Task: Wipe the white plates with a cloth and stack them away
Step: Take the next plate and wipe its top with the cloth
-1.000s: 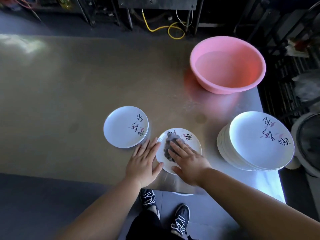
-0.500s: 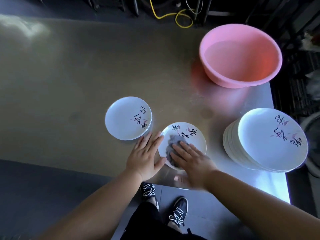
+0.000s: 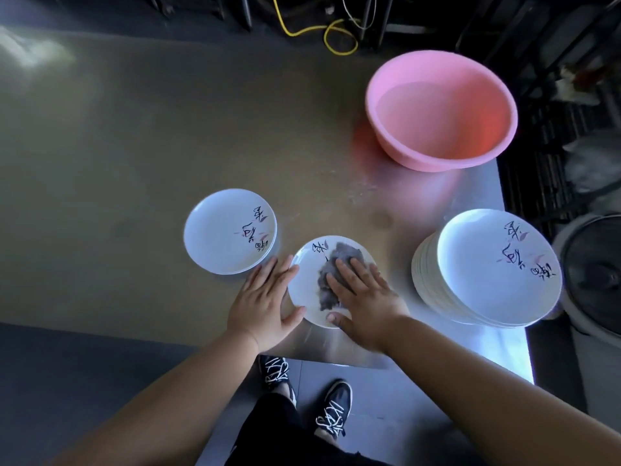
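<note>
A small white plate with black brush lettering lies near the table's front edge. A grey cloth is spread on it. My right hand presses flat on the cloth with straight fingers. My left hand lies flat at the plate's left rim, fingers straight, thumb against the edge. Another single white plate rests to the left. A tall stack of larger white plates stands at the right.
A pink basin holding water sits at the back right of the metal table. A yellow cable lies on the floor behind. A round dark-lidded bin stands right of the table. My shoes show below the front edge.
My right hand has slid the cloth up and to the right across the plate, uncovering its left side. My left hand stays at the rim.
</note>
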`<control>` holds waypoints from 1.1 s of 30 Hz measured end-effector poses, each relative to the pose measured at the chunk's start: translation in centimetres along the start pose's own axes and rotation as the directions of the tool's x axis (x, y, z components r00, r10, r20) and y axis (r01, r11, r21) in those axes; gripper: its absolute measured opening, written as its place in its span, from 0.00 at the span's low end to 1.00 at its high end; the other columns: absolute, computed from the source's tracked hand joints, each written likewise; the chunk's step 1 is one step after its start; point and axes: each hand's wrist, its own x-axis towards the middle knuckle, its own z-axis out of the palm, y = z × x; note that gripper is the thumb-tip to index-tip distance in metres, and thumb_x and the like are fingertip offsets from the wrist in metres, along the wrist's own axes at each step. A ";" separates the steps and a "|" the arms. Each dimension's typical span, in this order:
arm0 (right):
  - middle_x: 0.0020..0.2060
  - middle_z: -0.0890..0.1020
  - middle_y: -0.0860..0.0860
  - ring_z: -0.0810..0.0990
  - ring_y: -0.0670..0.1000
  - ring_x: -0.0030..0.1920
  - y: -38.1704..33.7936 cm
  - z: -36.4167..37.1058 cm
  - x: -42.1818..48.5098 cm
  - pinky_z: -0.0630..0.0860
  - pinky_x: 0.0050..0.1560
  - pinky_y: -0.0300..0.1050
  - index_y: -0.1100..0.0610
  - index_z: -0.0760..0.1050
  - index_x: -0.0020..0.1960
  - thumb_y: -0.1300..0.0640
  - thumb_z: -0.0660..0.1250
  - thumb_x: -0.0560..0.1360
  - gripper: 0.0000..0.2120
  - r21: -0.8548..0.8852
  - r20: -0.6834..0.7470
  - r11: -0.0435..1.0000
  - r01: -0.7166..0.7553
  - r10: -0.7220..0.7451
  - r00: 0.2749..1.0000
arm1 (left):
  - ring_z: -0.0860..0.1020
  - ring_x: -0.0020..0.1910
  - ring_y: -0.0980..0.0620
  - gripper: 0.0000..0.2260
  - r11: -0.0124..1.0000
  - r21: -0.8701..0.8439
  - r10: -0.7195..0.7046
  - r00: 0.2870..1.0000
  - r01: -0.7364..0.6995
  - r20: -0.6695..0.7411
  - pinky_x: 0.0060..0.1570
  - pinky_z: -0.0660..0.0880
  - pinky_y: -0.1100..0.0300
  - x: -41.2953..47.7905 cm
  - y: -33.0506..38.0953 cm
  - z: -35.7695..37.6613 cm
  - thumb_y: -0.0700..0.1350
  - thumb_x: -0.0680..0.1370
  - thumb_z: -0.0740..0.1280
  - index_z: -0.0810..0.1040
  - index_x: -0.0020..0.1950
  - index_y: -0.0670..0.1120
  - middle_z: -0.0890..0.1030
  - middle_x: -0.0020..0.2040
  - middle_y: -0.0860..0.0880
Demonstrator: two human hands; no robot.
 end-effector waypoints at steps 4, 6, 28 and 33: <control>0.81 0.65 0.56 0.61 0.61 0.81 -1.8 2.5 -3.5 0.57 0.82 0.56 0.52 0.68 0.80 0.25 0.49 0.76 0.43 -0.019 -0.094 0.997 0.069 -0.070 0.993 | 0.57 0.84 0.46 0.35 1.000 -0.010 0.007 1.000 -0.007 -0.007 0.81 0.58 0.43 0.1 -0.1 0.0 0.66 0.79 0.61 0.65 0.82 0.50 0.59 0.85 0.54; 0.76 0.74 0.54 0.70 0.59 0.77 -1.1 3.3 -4.4 0.61 0.78 0.55 0.52 0.76 0.75 0.27 0.53 0.76 0.40 -0.036 -0.143 0.996 0.087 -0.091 0.986 | 0.58 0.84 0.45 0.35 1.000 -0.009 0.022 0.999 -0.023 -0.030 0.80 0.60 0.42 0.0 0.0 0.0 0.65 0.78 0.62 0.66 0.81 0.50 0.61 0.84 0.54; 0.85 0.41 0.43 0.34 0.49 0.83 2.8 -0.5 0.4 0.49 0.83 0.50 0.52 0.49 0.86 0.26 0.36 0.74 0.48 0.057 -0.171 0.996 -0.073 0.082 0.982 | 0.57 0.84 0.44 0.35 0.998 0.028 0.050 0.998 -0.049 -0.037 0.79 0.60 0.41 0.0 -0.1 0.1 0.60 0.78 0.65 0.66 0.82 0.48 0.61 0.84 0.52; 0.84 0.40 0.38 0.34 0.52 0.83 2.4 -2.0 2.1 0.51 0.83 0.52 0.47 0.45 0.86 0.25 0.41 0.77 0.44 0.093 -0.182 0.995 -0.024 0.041 0.982 | 0.56 0.84 0.45 0.35 0.998 0.024 0.051 0.998 -0.050 -0.037 0.79 0.60 0.40 0.0 -0.1 0.2 0.61 0.78 0.64 0.65 0.82 0.48 0.60 0.85 0.52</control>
